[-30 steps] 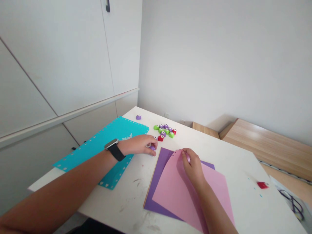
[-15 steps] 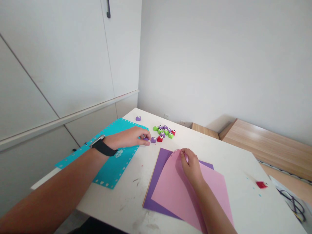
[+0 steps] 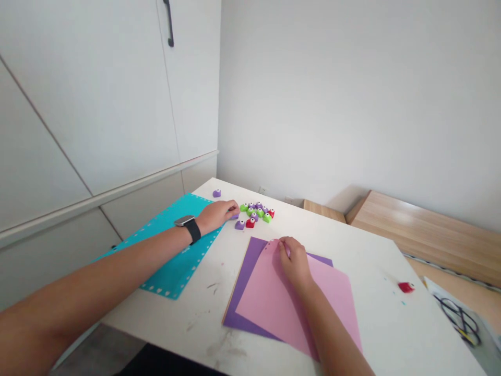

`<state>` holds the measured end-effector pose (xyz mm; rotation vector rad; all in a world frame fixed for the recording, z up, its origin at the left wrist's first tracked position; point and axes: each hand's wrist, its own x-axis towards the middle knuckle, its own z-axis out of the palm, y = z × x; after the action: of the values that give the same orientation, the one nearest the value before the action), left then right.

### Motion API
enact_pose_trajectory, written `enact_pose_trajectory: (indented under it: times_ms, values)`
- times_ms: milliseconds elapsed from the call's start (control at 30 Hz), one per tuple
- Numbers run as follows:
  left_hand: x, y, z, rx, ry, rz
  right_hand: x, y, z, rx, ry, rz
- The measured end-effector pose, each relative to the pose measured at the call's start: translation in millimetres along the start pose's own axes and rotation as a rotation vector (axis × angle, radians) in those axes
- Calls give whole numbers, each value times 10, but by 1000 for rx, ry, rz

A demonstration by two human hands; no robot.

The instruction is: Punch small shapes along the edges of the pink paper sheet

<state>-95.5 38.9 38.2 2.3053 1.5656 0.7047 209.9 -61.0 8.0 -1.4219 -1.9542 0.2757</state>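
My left hand [image 3: 216, 216] rests at the near side of a group of small green, purple and red craft punches [image 3: 256, 212], its fingertips pinching a small purple punch [image 3: 235, 215]. Another purple punch [image 3: 239, 225] sits just beside those fingers. My right hand [image 3: 293, 259] pinches the upper corner of a pink paper sheet [image 3: 291, 308], curling it up off a purple paper sheet [image 3: 243, 297] beneath. Small holes show along the pink sheet's lifted edge.
A teal sheet [image 3: 176, 266] with punched edges lies under my left forearm. A lone purple punch [image 3: 216, 193] sits at the far table corner, and a red punch [image 3: 406, 287] lies to the right. Scissors [image 3: 457, 322] rest past the white table's [image 3: 391, 261] right edge, near wooden boards [image 3: 422, 230].
My left hand has drawn back from the front of the punch group, toward the left. The head view has shifted slightly. My right hand still holds the pink corner.
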Motion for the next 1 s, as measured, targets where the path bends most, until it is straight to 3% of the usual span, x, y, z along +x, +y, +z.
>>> enact_pose_trajectory:
  times_ms: [133, 200, 267, 333, 433, 500, 600, 667, 767, 833, 933, 1000]
  values:
    - [79, 68, 49, 92, -55, 31, -4, 7, 49, -56, -9, 3]
    - [146, 167, 0, 106, -20, 48, 4, 11, 77, -82, -3, 10]
    - [234, 374, -65, 124, 81, 79, 19, 21, 99, -103, 8, 18]
    - [316, 688, -106, 110, 102, 155, 36, 39, 103, -119, 17, 25]
    - [376, 1202, -48, 50, -108, 286, 52, 73, 65, -140, 26, 39]
    - [363, 1429, 76, -2, -260, 320, 55, 92, 26, -145, 27, 48]
    - [283, 1488, 335, -63, -446, 263, 76, 107, -32, -115, 29, 59]
    - [207, 1390, 510, -78, -458, 181, 119, 136, -99, -94, 21, 54]
    - [70, 1204, 707, -153, -401, 116, 218, 305, -384, -129, 128, 33]
    - [-35, 1116, 779, -235, -383, 97, 248, 551, -748, -201, 334, 79]
    - [-196, 1045, 826, -293, -343, 82, 102, 1075, -1448, -430, 647, 351]
    - [-283, 1013, 838, -293, -323, 82, -137, 1444, -1863, -502, 755, 537]
